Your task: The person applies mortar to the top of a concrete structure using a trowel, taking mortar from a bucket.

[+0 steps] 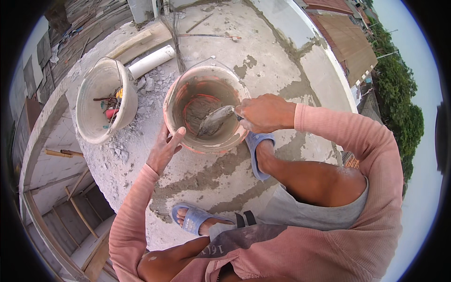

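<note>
In front of me stands an orange bucket (206, 149) smeared with dried cement, its wire handle lying toward the far side. Wet grey mortar (199, 110) covers its bottom. My right hand (267, 113) is closed round the handle of a trowel (215, 121), whose mortar-coated blade dips into the bucket and touches the mix. At the bucket's near left rim, my left hand (165, 146) grips the edge, thumb over the outside and the other fingers partly hidden against the wall.
Left of the bucket, a pale bucket (83, 113) holds tools and small items beside rubble (149, 84). Beyond lie a white pipe (151, 62), a plank (141, 43) and wires. The slab's edge drops off at left; a low wall (324, 61) runs along the right.
</note>
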Available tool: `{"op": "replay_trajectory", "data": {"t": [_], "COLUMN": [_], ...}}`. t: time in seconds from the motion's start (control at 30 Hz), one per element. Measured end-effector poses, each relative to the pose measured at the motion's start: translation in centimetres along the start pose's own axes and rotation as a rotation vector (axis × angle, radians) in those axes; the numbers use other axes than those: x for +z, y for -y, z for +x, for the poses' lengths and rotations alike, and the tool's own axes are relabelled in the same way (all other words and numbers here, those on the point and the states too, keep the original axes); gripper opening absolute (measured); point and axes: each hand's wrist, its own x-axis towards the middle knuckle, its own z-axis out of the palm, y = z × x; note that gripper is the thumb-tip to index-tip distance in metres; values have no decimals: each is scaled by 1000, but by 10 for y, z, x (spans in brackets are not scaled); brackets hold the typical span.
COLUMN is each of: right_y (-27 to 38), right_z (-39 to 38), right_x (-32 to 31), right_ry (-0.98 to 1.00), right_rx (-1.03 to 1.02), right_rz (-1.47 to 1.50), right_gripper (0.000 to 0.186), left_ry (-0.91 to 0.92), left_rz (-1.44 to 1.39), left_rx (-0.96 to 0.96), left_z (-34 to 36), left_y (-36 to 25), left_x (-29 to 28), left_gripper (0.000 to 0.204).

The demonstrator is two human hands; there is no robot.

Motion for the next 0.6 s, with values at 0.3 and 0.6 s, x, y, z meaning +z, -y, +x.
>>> {"op": "replay_trajectory", "data": {"t": [0.3,0.6], "right_y": [1,-3], "right_z": [1,-8], "right_x": [-5,-2], "right_ry": [29,-23], "right_rx": [23,-1], "right_rz": [-5,41], "right_gripper": [37,36], "left_ry": [19,-48], "left_rz": [-21,-42], "left_rx": [-30,33], "left_z": [2,4], "left_y": [7,-10], "left_x": [-4,1], "left_gripper": [86,78]}}
